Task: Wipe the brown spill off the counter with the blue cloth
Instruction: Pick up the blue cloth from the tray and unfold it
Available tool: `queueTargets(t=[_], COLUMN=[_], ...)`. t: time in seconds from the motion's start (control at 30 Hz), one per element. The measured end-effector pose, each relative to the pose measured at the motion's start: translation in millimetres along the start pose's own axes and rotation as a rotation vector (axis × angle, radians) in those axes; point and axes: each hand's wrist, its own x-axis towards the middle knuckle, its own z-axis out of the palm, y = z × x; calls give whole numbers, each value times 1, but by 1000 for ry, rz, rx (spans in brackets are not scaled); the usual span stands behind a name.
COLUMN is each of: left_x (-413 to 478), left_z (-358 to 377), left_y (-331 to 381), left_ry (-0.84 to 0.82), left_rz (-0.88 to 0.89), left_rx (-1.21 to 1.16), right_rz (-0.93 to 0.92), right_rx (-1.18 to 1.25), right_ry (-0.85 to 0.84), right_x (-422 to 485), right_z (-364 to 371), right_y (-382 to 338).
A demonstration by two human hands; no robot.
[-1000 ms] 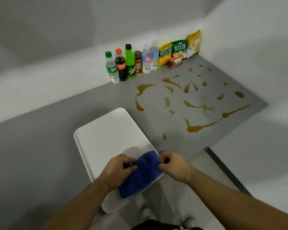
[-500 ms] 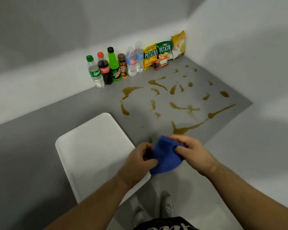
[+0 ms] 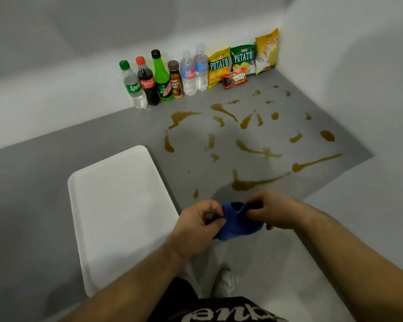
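The blue cloth [image 3: 236, 223] hangs bunched between both hands, in the air at the counter's front edge. My left hand [image 3: 197, 223] pinches its left side and my right hand [image 3: 273, 210] grips its right side. The brown spill [image 3: 247, 184] lies in streaks and drops across the grey counter [image 3: 191, 140], just beyond my hands and out to the back right corner. The nearest streak is right above my right hand.
A white tray [image 3: 119, 210] sits on the counter left of my hands. Several drink bottles [image 3: 163, 80] and snack bags [image 3: 242, 61] line the back wall. White walls close the right side and back. My shoes [image 3: 223, 282] show on the floor below.
Both hands lifted the cloth off the tray's front corner and carried it right, past the tray's edge, toward the near spill. The cloth is more bunched now.
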Motion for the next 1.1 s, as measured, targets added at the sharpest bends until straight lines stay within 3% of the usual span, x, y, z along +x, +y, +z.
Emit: queueTargets(t=[0.13,0.2,0.43,0.57,0.7,0.83,0.97,1.1], left_x=[-4,-3,19,34,46,45,44,53], left_z=[2,-4,-30,-47,-55,-74,-105,-131], left_y=[-16,-22,-35,-42,-51,-73,-96,-109], left_ry=[231,306,404,386,301,324,319,256], left_rz=[-108,-150,-193,-187,-210,-67,117,72], left_rx=[-116,-146,177,367,638,744,841,1013], right_rz=[-60,-168,-257,-287,-260,-375,-387,-310], right_rx=[-247,-347,-110,-137,-266,-376,-462,-511], right_ry=[-101,-37,240,416,467,632,533,443], right_x=[9,15,62,97,114,103,95,100], right_z=[-5,-7,10,21,37,74,106,122], right_y=[12,14,-20,-30,-29,-27,-27,-27])
